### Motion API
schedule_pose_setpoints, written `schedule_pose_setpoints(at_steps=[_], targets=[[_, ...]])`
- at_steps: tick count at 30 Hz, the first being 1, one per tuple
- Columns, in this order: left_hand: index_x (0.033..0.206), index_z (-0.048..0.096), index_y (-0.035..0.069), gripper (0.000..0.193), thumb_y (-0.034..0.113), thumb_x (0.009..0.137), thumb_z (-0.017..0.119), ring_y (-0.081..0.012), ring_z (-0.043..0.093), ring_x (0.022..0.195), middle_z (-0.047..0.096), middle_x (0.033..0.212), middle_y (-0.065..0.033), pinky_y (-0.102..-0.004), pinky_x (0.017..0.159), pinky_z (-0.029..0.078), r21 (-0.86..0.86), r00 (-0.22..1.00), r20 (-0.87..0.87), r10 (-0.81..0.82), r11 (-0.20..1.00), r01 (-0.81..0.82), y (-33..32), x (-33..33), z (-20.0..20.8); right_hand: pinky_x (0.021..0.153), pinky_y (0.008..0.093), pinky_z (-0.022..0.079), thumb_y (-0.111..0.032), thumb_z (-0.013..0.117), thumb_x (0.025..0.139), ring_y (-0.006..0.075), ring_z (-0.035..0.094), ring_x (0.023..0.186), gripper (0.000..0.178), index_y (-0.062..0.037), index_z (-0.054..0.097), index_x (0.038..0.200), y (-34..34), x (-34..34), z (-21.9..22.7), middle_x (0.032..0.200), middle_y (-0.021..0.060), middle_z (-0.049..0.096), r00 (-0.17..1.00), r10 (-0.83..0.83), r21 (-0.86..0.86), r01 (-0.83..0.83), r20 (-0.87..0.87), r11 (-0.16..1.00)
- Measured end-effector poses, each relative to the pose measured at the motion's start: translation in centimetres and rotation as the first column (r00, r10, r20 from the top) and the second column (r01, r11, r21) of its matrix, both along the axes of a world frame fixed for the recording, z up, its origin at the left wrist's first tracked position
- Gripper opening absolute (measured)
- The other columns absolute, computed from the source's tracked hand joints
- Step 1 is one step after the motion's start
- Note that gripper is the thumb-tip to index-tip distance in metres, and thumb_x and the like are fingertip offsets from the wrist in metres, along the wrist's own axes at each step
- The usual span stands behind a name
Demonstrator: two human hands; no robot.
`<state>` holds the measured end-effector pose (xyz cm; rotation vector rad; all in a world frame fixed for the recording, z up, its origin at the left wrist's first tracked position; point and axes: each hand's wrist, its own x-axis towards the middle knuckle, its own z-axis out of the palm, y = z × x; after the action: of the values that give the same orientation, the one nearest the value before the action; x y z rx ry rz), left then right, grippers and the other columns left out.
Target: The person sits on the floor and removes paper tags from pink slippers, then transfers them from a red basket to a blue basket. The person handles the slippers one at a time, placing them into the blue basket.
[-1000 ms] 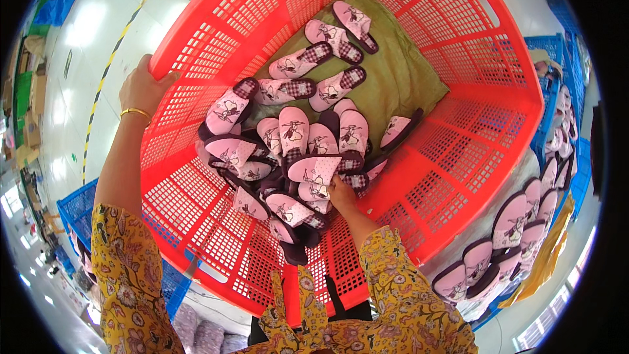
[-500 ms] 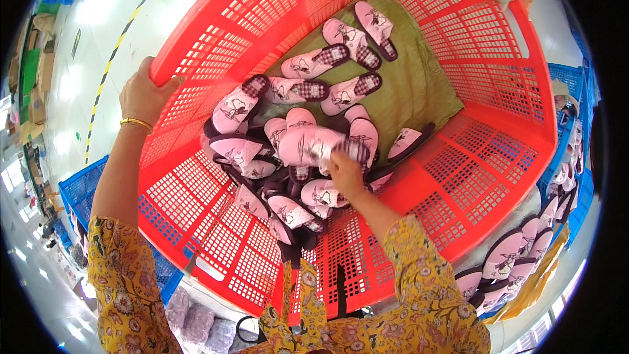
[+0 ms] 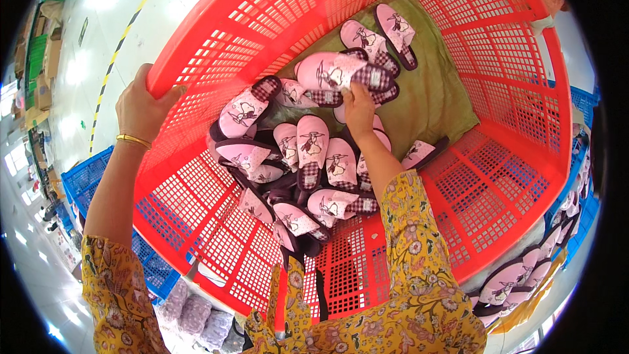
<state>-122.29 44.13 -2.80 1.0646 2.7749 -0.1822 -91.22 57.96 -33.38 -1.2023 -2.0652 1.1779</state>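
Observation:
A large red plastic basket (image 3: 196,46) with slotted walls stands in front of me. My left hand (image 3: 139,106), with a yellow bangle at its wrist, is closed on the basket's left rim. Inside the basket, my right hand (image 3: 359,108) grips the checked heel end of a pink slipper (image 3: 324,72). That slipper is held above others lying towards the far side. Below it, nearer me, lies a jumbled pile of pink slippers (image 3: 311,141) with dark soles. Two more slippers (image 3: 396,29) lie farther back on an olive-green sheet (image 3: 432,69) covering the basket's bottom.
A blue crate (image 3: 92,174) is beyond the basket's left side. On the right stand another blue crate (image 3: 583,101) and a stack of pink slippers (image 3: 508,282). Wrapped bundles (image 3: 196,318) sit at the lower left. A yellow-black tape line (image 3: 124,42) crosses the floor.
My right hand has moved the slipper away from me, from over the near pile to over the farther slippers. My left hand still holds the rim. The view has shifted slightly.

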Motion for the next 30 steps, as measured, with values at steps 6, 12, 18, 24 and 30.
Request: schedule_pose_setpoints(at_steps=[6, 12, 18, 24, 30], targets=[[0.114, 0.059, -0.001, 0.061, 0.038, 0.073, 0.083, -0.0282, 0.072, 0.08, 0.072, 0.096, -0.0188, -0.0369, 0.072, 0.057, 0.04, 1.0, -0.006, -0.021, 0.999, 0.021, 0.0, -0.2, 0.1, 0.086, 0.0472, 0.047, -0.002, 0.063, 0.083, 0.0459, 0.056, 0.101, 0.024, 0.0038, 0.054, 0.105, 4.6, -5.6, -6.3, 0.108, 0.0264, 0.057, 0.999, -0.027, 0.035, 0.028, -0.027, 0.999], [0.11, 0.059, -0.002, 0.055, 0.033, 0.076, 0.084, -0.0233, 0.072, 0.079, 0.072, 0.093, -0.0175, -0.0344, 0.07, 0.058, 0.093, 0.999, -0.016, -0.051, 0.994, 0.053, -0.4, -0.4, -0.8, 0.094, 0.0481, 0.046, -0.001, 0.067, 0.076, 0.0466, 0.053, 0.11, 0.049, 0.0051, 0.044, 0.119, 4.0, -7.5, -11.8, 0.123, 0.0283, 0.05, 0.996, -0.053, -0.022, 0.055, 0.073, 0.998], [0.103, 0.06, 0.001, 0.049, 0.035, 0.075, 0.083, -0.0307, 0.072, 0.08, 0.072, 0.092, -0.0191, -0.0388, 0.071, 0.056, 0.191, 0.996, 0.065, -0.058, 0.981, 0.044, -0.6, -0.5, -1.1, 0.097, 0.0459, 0.048, -0.007, 0.071, 0.073, 0.044, 0.053, 0.116, 0.065, 0.0044, 0.04, 0.129, 3.2, -8.9, -11.4, 0.133, 0.0266, 0.045, 0.96, -0.103, -0.09, 0.13, 0.26, 0.987], [0.105, 0.06, 0.002, 0.052, 0.038, 0.075, 0.081, -0.0345, 0.07, 0.081, 0.071, 0.091, -0.0195, -0.0422, 0.073, 0.055, 0.136, 0.998, 0.033, -0.053, 0.989, 0.048, -0.1, -0.2, -0.8, 0.095, 0.0483, 0.044, 0.002, 0.066, 0.07, 0.0451, 0.051, 0.111, 0.047, 0.0028, 0.05, 0.114, 0.5, -5.7, -6.8, 0.115, 0.0265, 0.051, 0.991, -0.039, -0.098, 0.051, 0.125, 0.994], [0.114, 0.058, 0.005, 0.06, 0.047, 0.076, 0.077, -0.0365, 0.069, 0.086, 0.071, 0.095, -0.0194, -0.0448, 0.075, 0.053, 0.047, 0.998, -0.035, -0.054, 0.997, 0.055, -1.1, -0.6, -0.4, 0.098, 0.045, 0.041, 0.001, 0.066, 0.069, 0.0449, 0.049, 0.109, 0.052, 0.0035, 0.05, 0.119, -3.2, 0.1, 2.1, 0.112, 0.0271, 0.052, 0.971, -0.227, -0.164, 0.236, 0.075, 0.958]])
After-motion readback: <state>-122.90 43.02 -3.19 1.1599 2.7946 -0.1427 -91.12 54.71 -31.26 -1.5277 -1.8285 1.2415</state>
